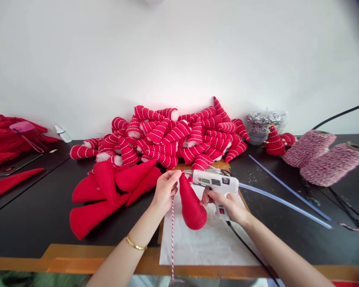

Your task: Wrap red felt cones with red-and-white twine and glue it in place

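A plain red stuffed cone (193, 205) hangs tip up over the white paper sheet (227, 251). My left hand (166, 189) pinches the cone's tip together with a red-and-white cord (172, 235), whose loose length runs down past the table edge. My right hand (224, 203) is wrapped round the handle of a white glue gun (217, 181), its nozzle pointing left at the cone's tip. A clear glue stick (284, 203) sticks out of the gun's rear. The exact contact at the tip is too small to make out.
Behind the hands lies a pile of cord-striped red cones (167, 137). Plain red cones (98, 195) lie left. Twine spools (335, 163), a loose glue stick (290, 187) and a plastic tub (260, 127) are right. Flat red fabric (12, 139) and a small bottle (62, 134) are far left.
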`<state>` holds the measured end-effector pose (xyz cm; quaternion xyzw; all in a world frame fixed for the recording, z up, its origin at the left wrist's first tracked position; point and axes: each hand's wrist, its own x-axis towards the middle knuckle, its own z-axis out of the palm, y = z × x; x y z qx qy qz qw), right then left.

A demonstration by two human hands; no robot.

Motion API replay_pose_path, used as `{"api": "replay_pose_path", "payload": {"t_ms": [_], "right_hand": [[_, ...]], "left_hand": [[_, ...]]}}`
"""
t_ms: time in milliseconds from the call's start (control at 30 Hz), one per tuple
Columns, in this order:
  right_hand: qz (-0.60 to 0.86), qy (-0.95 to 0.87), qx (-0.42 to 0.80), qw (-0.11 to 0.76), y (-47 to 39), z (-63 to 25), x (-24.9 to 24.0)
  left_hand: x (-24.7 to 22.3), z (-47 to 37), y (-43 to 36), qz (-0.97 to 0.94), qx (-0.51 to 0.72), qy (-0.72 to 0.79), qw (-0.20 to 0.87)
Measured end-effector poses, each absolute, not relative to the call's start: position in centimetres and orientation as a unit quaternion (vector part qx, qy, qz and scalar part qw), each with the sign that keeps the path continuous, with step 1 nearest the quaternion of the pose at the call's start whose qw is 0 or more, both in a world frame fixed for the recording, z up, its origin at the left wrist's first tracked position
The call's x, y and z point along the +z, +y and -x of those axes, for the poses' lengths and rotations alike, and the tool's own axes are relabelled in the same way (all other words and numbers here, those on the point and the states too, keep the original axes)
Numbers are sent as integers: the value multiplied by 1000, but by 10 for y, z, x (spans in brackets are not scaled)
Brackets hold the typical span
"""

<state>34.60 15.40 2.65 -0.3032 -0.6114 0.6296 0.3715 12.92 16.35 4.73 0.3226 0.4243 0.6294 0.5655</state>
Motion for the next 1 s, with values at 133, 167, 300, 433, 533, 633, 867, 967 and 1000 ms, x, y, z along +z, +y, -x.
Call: {"api": "replay_pose_path", "payload": {"t_ms": [133,167,300,433,533,633,867,967,1000], "right_hand": [[302,-609,627,380,154,-347,28],[299,-609,627,382,154,-347,28],[302,-614,627,372,154,-346,26],[317,-616,621,366,155,-346,27],[362,-631,567,386,166,-354,30],[460,-657,403,439,189,-377,29],[744,-628,58,221,217,-477,15],[769,-598,42,221,203,-503,23],[770,-596,33,226,196,-505,29]], "left_hand": [[49,-130,163,-322,632,424,563],[49,-130,163,-324,632,424,562],[48,-131,163,-329,634,426,556],[48,-130,163,-322,637,422,559],[49,-129,163,-321,638,418,562],[49,-128,164,-324,634,416,565],[47,-125,171,-297,614,411,605],[48,-124,174,-282,606,399,628],[48,-124,175,-282,604,395,632]]}}
